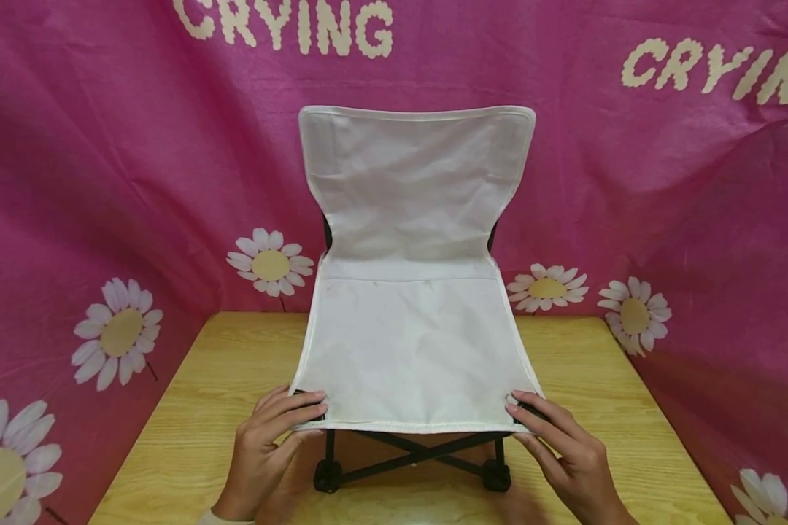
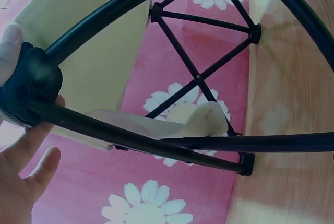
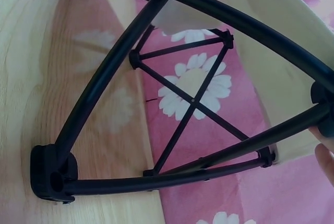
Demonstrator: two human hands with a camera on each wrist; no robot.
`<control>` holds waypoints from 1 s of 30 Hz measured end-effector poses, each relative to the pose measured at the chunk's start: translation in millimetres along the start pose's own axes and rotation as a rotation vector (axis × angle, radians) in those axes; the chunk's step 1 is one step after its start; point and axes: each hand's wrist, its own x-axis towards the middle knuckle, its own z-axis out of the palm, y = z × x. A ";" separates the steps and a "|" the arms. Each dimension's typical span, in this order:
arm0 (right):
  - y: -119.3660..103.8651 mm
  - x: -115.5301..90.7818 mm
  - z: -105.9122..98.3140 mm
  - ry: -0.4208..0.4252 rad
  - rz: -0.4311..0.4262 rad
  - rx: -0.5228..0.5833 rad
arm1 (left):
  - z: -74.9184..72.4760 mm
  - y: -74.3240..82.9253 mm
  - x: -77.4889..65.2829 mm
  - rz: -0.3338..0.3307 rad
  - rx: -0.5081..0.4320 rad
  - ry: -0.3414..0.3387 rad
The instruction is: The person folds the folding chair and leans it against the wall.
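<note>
A small folding chair with a white fabric seat and backrest stands unfolded and upright, facing me. My left hand grips the seat's front left corner, fingers on top and thumb below. At the front right corner, my right hand pinches the seat in the same way. Crossed black legs show under the seat's front edge. In the left wrist view, fingers lie around a black corner joint. Only a bit of the hand shows at the right wrist view's edge, by another joint.
The chair stands on a wooden tabletop. A pink cloth with daisies and lettering hangs behind the table and along both sides. Black plastic feet rest on the wood near the front.
</note>
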 end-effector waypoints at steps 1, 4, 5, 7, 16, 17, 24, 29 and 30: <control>-1.1 1.3 0.2 0.004 -0.002 -0.003 | 0.2 -1.1 -0.3 0.002 0.003 0.000; -3.0 3.5 0.6 0.012 0.008 -0.013 | 1.1 -6.9 -2.6 0.006 0.013 -0.002; -3.0 3.5 0.8 0.013 0.015 -0.021 | 1.6 -9.3 -3.8 0.008 0.016 -0.002; -1.7 2.8 1.4 0.017 0.020 -0.032 | 2.4 -13.5 -6.2 0.009 0.022 -0.002; 2.5 -0.3 2.5 0.024 0.003 -0.060 | 4.8 -16.0 -6.4 0.001 0.033 -0.012; 3.6 -1.3 2.8 0.024 0.004 -0.063 | 5.0 -15.8 -5.9 -0.001 0.033 -0.014; 7.3 -5.6 5.5 0.031 0.018 -0.071 | 5.6 -14.8 -4.1 0.003 0.037 -0.010; 8.2 -6.1 6.7 0.035 0.020 -0.085 | 5.7 -13.0 -2.2 0.010 0.036 -0.006; 8.1 -6.0 6.9 0.036 0.018 -0.085 | 5.9 -12.7 -1.7 0.013 0.035 -0.004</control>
